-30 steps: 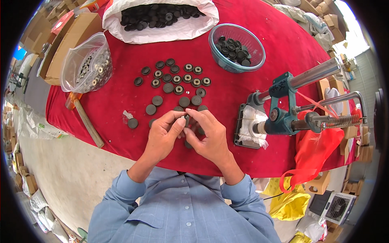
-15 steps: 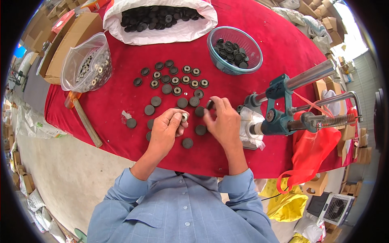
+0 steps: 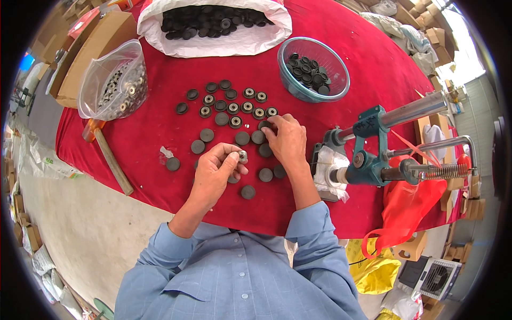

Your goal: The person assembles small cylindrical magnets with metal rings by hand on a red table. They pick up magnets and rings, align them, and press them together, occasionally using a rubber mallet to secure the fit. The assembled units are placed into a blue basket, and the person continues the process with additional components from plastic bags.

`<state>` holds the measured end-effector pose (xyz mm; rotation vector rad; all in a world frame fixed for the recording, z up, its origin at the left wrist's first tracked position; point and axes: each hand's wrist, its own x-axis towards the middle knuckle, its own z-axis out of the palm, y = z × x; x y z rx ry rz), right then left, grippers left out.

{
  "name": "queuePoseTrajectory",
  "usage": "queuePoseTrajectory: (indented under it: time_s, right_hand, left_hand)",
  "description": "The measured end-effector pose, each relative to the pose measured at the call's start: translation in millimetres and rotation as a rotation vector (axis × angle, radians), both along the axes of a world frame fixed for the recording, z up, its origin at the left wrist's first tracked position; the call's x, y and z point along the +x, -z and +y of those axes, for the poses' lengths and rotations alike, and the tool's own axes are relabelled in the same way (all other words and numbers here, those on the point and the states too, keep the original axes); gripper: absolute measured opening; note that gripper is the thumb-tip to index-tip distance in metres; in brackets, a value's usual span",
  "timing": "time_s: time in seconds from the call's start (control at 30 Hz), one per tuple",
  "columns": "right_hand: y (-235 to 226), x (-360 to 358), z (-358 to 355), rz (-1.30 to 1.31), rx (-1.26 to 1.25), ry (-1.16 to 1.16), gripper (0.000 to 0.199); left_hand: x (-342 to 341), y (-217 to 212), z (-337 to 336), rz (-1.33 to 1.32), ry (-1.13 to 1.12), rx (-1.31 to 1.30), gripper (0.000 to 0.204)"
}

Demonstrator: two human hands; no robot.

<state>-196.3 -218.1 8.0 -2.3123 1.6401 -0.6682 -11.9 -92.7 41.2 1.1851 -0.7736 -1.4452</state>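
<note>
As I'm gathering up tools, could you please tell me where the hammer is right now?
In the head view, the hammer lies at the left on the red cloth, just below the clear bag of metal parts.

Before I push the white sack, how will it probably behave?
The white sack would likely fold, since it looks wrinkled. It may feel heavy, because many black caps lie in it. Some could spill, as its mouth is open.

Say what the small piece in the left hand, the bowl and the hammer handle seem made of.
Small piece in the left hand: probably metal, shiny and silvery. Bowl: likely plastic, glossy, bluish and see-through; glass possible. Hammer handle: apparently wood, matte, its brown unevenly toned.
</note>
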Motion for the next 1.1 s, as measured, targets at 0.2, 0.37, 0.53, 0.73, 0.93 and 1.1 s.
queuePoseTrajectory:
  time_s: [0.2, 0.37, 0.53, 0.73, 0.93, 1.1]
  right_hand:
    - [-13.1, 1.5, 0.3, -0.36, 0.165, 0.011, 0.026]
    - [-51.4, 6.3, 43.6, -0.674, 0.273, -0.039, 0.02]
    - [-53.7, 10.5, 77.8, -0.838, 0.381, -0.074, 0.02]
    - [-54.1, 9.8, 88.7, -0.956, 0.376, -0.089, 0.021]
    - [-64.3, 10.5, 94.4, -0.948, 0.396, -0.178, 0.022]
    - [-63.0, 5.0, 96.8, -1.039, 0.472, -0.232, 0.024]
  left_hand:
    - [4.9, 4.0, -3.6, 0.008, 0.0, -0.019, 0.017]
    - [-2.3, -10.2, -5.7, -0.088, 0.021, -0.127, 0.016]
    - [-9.5, -16.8, 0.7, -0.16, -0.007, -0.173, 0.014]
    - [-7.6, -17.8, 4.8, -0.198, -0.008, -0.186, 0.015]
    - [-5.3, -9.9, 7.6, -0.256, -0.057, -0.254, 0.015]
    - [2.3, -19.2, 11.0, -0.657, -0.064, -0.418, 0.024]
